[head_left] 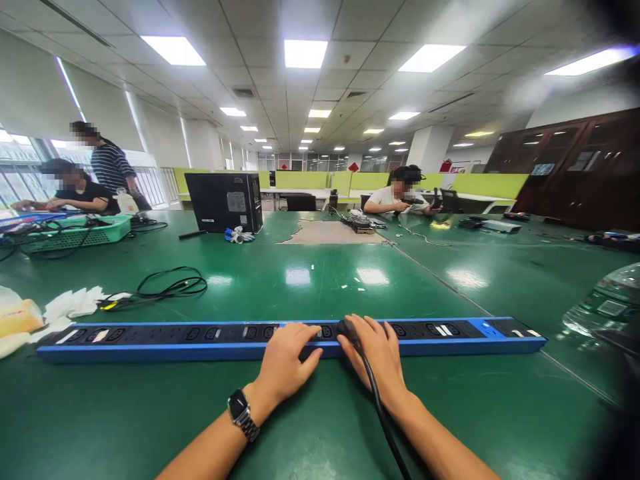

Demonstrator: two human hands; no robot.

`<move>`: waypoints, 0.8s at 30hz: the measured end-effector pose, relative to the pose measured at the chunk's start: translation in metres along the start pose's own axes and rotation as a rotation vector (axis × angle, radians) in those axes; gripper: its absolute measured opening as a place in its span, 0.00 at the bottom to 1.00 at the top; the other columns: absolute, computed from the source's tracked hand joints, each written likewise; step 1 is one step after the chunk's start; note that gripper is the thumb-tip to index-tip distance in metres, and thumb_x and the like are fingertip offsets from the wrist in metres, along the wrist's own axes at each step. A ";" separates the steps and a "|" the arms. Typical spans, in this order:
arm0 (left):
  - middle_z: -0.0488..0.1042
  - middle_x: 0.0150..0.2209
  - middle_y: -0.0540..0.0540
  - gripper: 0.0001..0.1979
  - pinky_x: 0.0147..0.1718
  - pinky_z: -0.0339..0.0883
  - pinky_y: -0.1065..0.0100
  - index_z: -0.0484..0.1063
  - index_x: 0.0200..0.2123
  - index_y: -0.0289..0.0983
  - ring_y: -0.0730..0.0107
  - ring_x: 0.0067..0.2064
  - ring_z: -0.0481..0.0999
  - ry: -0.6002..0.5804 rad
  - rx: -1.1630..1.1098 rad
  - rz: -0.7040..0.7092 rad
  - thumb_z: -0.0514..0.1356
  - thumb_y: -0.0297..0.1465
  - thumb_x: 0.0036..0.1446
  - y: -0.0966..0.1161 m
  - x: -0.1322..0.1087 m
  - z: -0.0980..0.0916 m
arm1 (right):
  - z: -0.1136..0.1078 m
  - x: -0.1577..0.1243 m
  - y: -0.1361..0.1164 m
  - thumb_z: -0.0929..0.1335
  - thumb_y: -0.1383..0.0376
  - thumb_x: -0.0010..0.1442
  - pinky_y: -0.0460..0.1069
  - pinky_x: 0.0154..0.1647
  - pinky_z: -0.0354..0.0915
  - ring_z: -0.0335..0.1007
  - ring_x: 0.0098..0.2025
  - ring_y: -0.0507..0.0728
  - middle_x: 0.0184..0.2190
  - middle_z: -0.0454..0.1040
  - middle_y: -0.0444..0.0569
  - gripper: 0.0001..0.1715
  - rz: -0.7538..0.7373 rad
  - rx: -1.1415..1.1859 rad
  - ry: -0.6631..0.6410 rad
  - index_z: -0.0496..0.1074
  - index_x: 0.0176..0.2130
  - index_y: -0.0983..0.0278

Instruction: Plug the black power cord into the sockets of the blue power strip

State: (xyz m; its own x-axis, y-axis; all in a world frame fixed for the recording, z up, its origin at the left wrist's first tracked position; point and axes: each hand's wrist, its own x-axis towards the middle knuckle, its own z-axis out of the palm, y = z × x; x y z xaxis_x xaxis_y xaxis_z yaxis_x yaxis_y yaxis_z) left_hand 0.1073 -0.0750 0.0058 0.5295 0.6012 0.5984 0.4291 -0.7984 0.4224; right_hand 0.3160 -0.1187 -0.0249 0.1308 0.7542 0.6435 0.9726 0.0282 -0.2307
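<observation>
A long blue and black power strip [150,337] lies across the green table in front of me. My left hand [287,363], with a wristwatch on its wrist, rests flat on the strip's near edge, fingers stretched over the sockets. My right hand [377,353] is closed on a black plug [346,329] seated on the strip near its middle. The plug's black cable [383,417] runs back under my right forearm toward me.
A coiled black cable [167,287] and white tissues [70,303] lie left of the strip. A black computer case [225,201] and a green basket [75,233] stand farther back. A clear plastic item [607,303] sits at right. People sit and stand at far tables.
</observation>
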 end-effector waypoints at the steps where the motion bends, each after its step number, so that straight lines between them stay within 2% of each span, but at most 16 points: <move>1: 0.78 0.46 0.43 0.17 0.46 0.68 0.56 0.72 0.51 0.40 0.57 0.47 0.75 -0.021 0.013 -0.006 0.61 0.30 0.57 0.005 0.005 0.006 | 0.003 -0.002 0.002 0.64 0.52 0.63 0.67 0.62 0.50 0.66 0.57 0.64 0.53 0.76 0.53 0.23 0.010 -0.001 0.011 0.71 0.53 0.59; 5: 0.76 0.51 0.42 0.25 0.52 0.66 0.51 0.67 0.58 0.41 0.55 0.52 0.72 -0.075 0.036 -0.053 0.61 0.29 0.55 0.027 0.028 0.031 | 0.005 -0.004 0.014 0.67 0.54 0.58 0.67 0.62 0.49 0.66 0.57 0.65 0.54 0.75 0.55 0.25 0.000 0.007 -0.021 0.72 0.53 0.60; 9: 0.77 0.48 0.42 0.24 0.50 0.68 0.50 0.72 0.54 0.42 0.54 0.49 0.74 -0.111 0.019 -0.074 0.60 0.24 0.53 0.040 0.045 0.050 | -0.002 -0.001 0.031 0.69 0.55 0.52 0.69 0.62 0.47 0.66 0.58 0.65 0.54 0.75 0.52 0.26 0.093 -0.021 -0.069 0.74 0.50 0.57; 12: 0.77 0.47 0.42 0.21 0.48 0.70 0.52 0.76 0.48 0.42 0.56 0.47 0.75 -0.077 0.005 -0.087 0.57 0.20 0.53 0.040 0.047 0.060 | -0.005 0.000 0.037 0.69 0.53 0.52 0.68 0.62 0.48 0.66 0.58 0.64 0.54 0.75 0.51 0.26 0.108 -0.016 -0.077 0.74 0.49 0.57; 17: 0.76 0.51 0.44 0.23 0.53 0.69 0.54 0.76 0.48 0.43 0.60 0.52 0.74 0.022 -0.047 -0.078 0.54 0.17 0.54 0.031 0.035 0.072 | -0.004 -0.001 0.037 0.69 0.51 0.52 0.67 0.60 0.51 0.66 0.57 0.65 0.54 0.75 0.51 0.26 0.108 -0.005 -0.076 0.74 0.49 0.56; 19: 0.76 0.51 0.43 0.22 0.54 0.70 0.54 0.76 0.48 0.43 0.60 0.52 0.74 0.056 -0.070 -0.056 0.53 0.18 0.56 0.034 0.038 0.070 | -0.003 -0.001 0.037 0.69 0.50 0.52 0.67 0.60 0.51 0.66 0.57 0.65 0.53 0.75 0.51 0.26 0.111 0.000 -0.066 0.74 0.49 0.56; 21: 0.76 0.51 0.43 0.20 0.53 0.70 0.55 0.75 0.48 0.42 0.60 0.53 0.74 0.147 -0.101 -0.016 0.53 0.19 0.58 0.044 0.049 0.059 | -0.003 -0.001 0.037 0.69 0.48 0.52 0.66 0.59 0.51 0.66 0.57 0.66 0.53 0.75 0.52 0.27 0.102 0.007 -0.060 0.74 0.48 0.56; 24: 0.75 0.50 0.42 0.15 0.53 0.70 0.57 0.74 0.47 0.42 0.61 0.53 0.73 0.401 -0.143 0.094 0.53 0.23 0.63 0.058 0.075 0.024 | -0.004 -0.001 0.038 0.69 0.45 0.52 0.66 0.59 0.52 0.65 0.58 0.66 0.54 0.75 0.52 0.30 0.087 0.013 -0.070 0.74 0.49 0.57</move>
State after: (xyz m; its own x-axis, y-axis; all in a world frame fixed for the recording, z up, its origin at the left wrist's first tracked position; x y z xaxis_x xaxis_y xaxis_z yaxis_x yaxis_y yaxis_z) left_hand 0.1894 -0.0758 0.0591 0.2233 0.4877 0.8440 0.2716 -0.8627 0.4267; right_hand 0.3538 -0.1216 -0.0313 0.2008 0.7982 0.5679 0.9555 -0.0318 -0.2932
